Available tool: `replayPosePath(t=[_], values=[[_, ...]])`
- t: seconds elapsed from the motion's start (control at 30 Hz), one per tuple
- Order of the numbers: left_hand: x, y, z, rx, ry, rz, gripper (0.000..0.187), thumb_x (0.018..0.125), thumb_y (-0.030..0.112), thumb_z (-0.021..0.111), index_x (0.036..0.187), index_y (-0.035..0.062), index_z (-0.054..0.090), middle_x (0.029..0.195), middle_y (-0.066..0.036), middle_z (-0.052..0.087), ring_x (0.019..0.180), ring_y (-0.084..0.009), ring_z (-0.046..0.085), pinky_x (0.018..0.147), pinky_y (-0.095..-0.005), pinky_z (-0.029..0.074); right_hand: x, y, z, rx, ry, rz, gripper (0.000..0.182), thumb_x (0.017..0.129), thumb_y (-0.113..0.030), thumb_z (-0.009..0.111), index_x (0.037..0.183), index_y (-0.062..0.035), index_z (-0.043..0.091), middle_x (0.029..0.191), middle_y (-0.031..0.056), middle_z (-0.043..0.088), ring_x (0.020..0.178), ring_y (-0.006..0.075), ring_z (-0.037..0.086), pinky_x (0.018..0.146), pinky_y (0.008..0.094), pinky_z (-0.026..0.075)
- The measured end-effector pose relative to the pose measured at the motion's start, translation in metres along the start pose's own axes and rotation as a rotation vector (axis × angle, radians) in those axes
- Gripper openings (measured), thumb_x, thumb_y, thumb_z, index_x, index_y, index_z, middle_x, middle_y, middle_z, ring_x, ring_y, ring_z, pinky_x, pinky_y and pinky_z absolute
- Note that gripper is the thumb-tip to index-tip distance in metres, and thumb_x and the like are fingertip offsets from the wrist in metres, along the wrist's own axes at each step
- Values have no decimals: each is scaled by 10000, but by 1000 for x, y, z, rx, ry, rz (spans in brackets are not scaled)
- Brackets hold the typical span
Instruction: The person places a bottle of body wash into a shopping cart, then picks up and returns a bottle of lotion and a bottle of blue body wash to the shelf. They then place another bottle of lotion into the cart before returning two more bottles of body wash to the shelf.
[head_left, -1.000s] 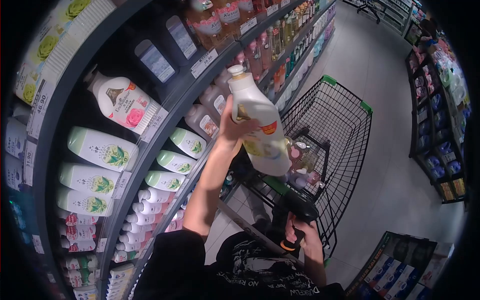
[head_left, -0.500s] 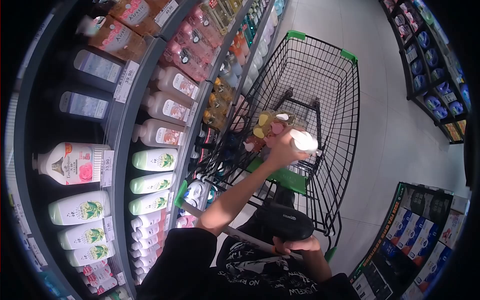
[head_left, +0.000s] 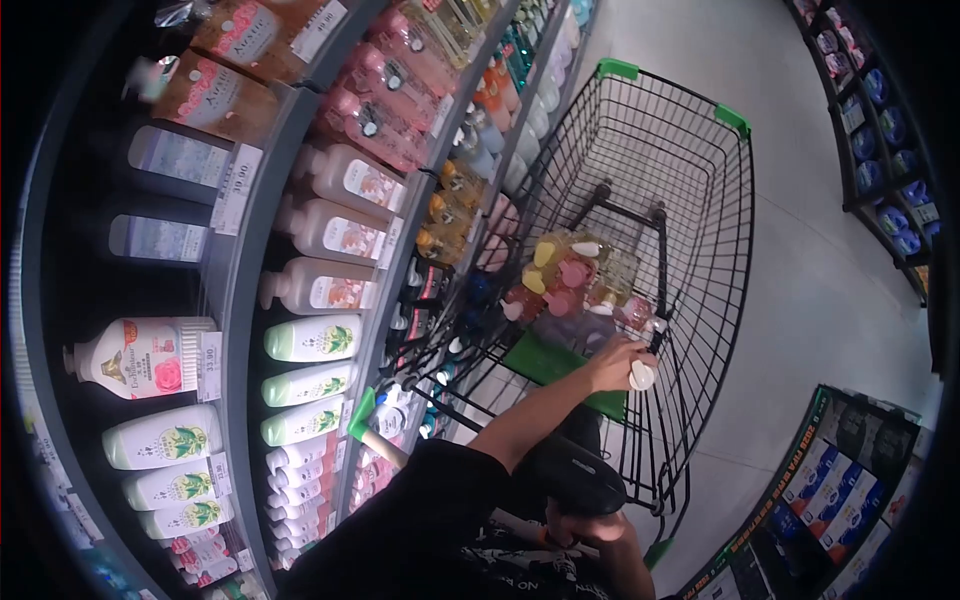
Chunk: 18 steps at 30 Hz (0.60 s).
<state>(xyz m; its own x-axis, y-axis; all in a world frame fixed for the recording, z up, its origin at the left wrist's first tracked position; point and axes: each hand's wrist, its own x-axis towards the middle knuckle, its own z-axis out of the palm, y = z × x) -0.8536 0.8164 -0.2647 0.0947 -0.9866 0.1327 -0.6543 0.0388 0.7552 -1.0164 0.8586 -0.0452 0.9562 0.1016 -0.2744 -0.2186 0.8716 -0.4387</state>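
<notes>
My left hand (head_left: pixel 612 362) reaches into the black wire shopping cart (head_left: pixel 690 200) and grips a white bottle (head_left: pixel 640 375), of which only the cap end shows below my fingers. It sits at the near end of the cart, beside a cluster of pink and yellow capped bottles (head_left: pixel 575 275). My right hand (head_left: pixel 590 525) is low in view, closed on a black handheld scanner (head_left: pixel 575 475) next to the cart handle.
Shelves on the left hold rows of bottles: green-and-white ones (head_left: pixel 312 338), pale pink ones (head_left: pixel 335 230) and a white rose-label bottle (head_left: pixel 140 355), with price tags (head_left: pixel 235 180). Boxed goods (head_left: pixel 850 500) stand at lower right. Grey floor (head_left: pixel 830 290) runs past the cart.
My left hand carried the white bottle from up near the shelf down into the cart, then lower toward its near end. The view tilted down and toward the cart.
</notes>
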Motion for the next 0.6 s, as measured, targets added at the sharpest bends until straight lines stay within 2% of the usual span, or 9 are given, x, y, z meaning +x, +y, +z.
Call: replayPosePath(t=[0.07, 0.13, 0.2, 0.27, 0.37, 0.47, 0.53, 0.57, 0.6], values=[[-6, -10, 4, 18, 54, 68, 237, 678, 304, 694, 886, 227, 612, 817, -11, 559, 865, -175, 601, 874, -421, 386, 2, -1, 1, 57, 16, -35, 260, 785, -56, 661, 1007, 51, 580, 679, 79, 592, 580, 170, 583, 533, 283, 457], [-11, -11, 5, 62, -24, 67, 268, 672, 321, 689, 917, 240, 614, 856, 0, 586, 893, -165, 609, 949, -447, 359, 2, -16, 15, 101, 125, 76, 271, 803, -51, 648, 1051, 23, 571, 689, 79, 580, 579, 179, 560, 547, 312, 454], [-22, -26, 25, 162, -35, 48, 315, 644, 331, 704, 939, 261, 621, 892, 5, 612, 966, -174, 605, 1050, -466, 301, -9, -10, 16, 118, 123, 133, 208, 847, -81, 638, 1025, -7, 559, 740, 68, 563, 595, 162, 535, 555, 293, 449], [-26, -27, 14, 179, -215, 13, 548, 578, 265, 773, 1106, 258, 625, 1095, -2, 645, 1074, -185, 594, 1140, -523, 208, -7, -16, 20, 130, 146, 179, 154, 891, -111, 629, 998, -37, 548, 790, 57, 545, 611, 146, 511, 563, 274, 444], [-20, -25, 12, 282, -370, -29, 619, 537, 333, 814, 1120, 275, 614, 1135, 8, 650, 1202, -195, 507, 1170, -528, 136, -5, -31, 42, 143, 284, 172, 155, 906, -142, 614, 990, -43, 530, 763, 55, 518, 601, 147, 480, 559, 288, 429], [-25, -37, 18, 354, -289, 34, 598, 552, 367, 806, 1111, 275, 615, 1065, 14, 667, 1240, -236, 467, 1174, -555, 80, 3, -37, 54, 166, 428, 146, 164, 921, -173, 599, 982, -49, 512, 735, 52, 491, 590, 148, 450, 554, 301, 414], [-27, -47, 12, 340, -320, 88, 582, 587, 411, 779, 1130, 279, 613, 1048, 11, 674, 1262, -255, 442, 1165, -584, 64, 6, -36, 55, 135, 372, 134, 164, 923, -173, 596, 988, -49, 510, 737, 52, 492, 593, 148, 451, 556, 302, 414], [-26, -52, 10, 291, -423, 42, 578, 618, 461, 749, 1151, 280, 617, 1055, 3, 675, 1300, -267, 403, 1157, -603, 55, 8, -35, 56, 120, 343, 123, 164, 924, -172, 594, 993, -50, 509, 738, 51, 492, 596, 148, 453, 558, 302, 415], [-27, -54, 4, 250, -463, 60, 571, 642, 463, 732, 1173, 285, 624, 1145, -19, 644, 1341, -286, 361, 1154, -608, 57, 9, -35, 56, 106, 313, 108, 164, 926, -172, 591, 999, -51, 508, 740, 51, 493, 599, 148, 454, 559, 302, 415]])
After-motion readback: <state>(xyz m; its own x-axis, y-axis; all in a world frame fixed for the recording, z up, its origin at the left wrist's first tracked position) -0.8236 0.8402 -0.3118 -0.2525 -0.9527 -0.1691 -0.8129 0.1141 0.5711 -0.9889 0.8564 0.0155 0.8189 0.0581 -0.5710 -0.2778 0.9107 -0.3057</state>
